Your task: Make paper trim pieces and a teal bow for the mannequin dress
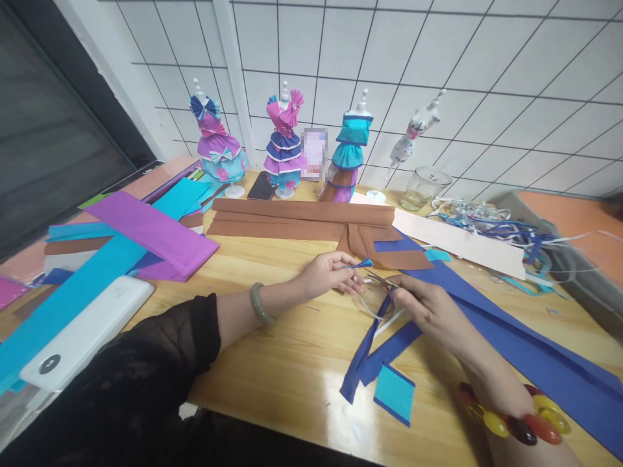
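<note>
My left hand [335, 272] is closed in a pinch on a small folded piece of blue and teal crepe paper [361, 264], near the middle of the table. Facing it, my right hand [426, 305] is closed on thin pointed blades that look like small scissors [382, 280]; their handles are hidden by the fingers. A thin pale ribbon [368, 310] curves between the hands. Under the right fingers, narrow dark blue strips [359, 370] lie on the table. Just below these sits a teal square with blue edges [395, 394].
Dressed miniature mannequins [285, 149] and a glass jar [423, 188] line the tiled wall. Brown crepe paper [292, 219] lies before them. Purple sheets [156, 233] and a white device [87, 331] are left; a long blue sheet [516, 344] and tangled ribbons [477, 214] are right.
</note>
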Demonstrator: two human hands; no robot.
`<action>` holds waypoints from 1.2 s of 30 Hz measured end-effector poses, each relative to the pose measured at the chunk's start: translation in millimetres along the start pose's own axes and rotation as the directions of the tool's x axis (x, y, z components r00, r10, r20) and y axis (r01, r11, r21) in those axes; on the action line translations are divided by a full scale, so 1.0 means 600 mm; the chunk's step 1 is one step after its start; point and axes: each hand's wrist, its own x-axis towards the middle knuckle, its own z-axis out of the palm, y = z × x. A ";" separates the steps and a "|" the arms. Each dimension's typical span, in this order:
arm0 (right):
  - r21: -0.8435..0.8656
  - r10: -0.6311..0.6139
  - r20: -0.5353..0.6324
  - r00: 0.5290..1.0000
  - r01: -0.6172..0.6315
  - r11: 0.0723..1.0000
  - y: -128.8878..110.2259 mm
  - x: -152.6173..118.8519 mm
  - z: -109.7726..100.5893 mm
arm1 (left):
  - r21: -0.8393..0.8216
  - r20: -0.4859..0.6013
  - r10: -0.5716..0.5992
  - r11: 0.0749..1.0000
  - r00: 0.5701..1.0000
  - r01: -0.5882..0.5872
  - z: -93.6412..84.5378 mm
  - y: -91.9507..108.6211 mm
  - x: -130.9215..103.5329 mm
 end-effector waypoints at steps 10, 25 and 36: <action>-0.112 0.100 0.110 0.989 -0.087 0.990 0.000 0.000 -0.017 | 0.118 0.046 0.012 0.993 0.999 -0.017 0.005 -0.011 -0.006; -0.053 0.072 0.122 0.990 -0.066 0.996 0.006 0.003 -0.003 | 0.144 0.147 -0.024 0.990 0.989 0.003 0.011 -0.010 -0.013; -0.045 0.102 0.076 0.992 -0.099 0.994 0.011 0.004 0.001 | 0.174 0.169 -0.024 0.985 0.985 -0.006 0.007 -0.010 -0.013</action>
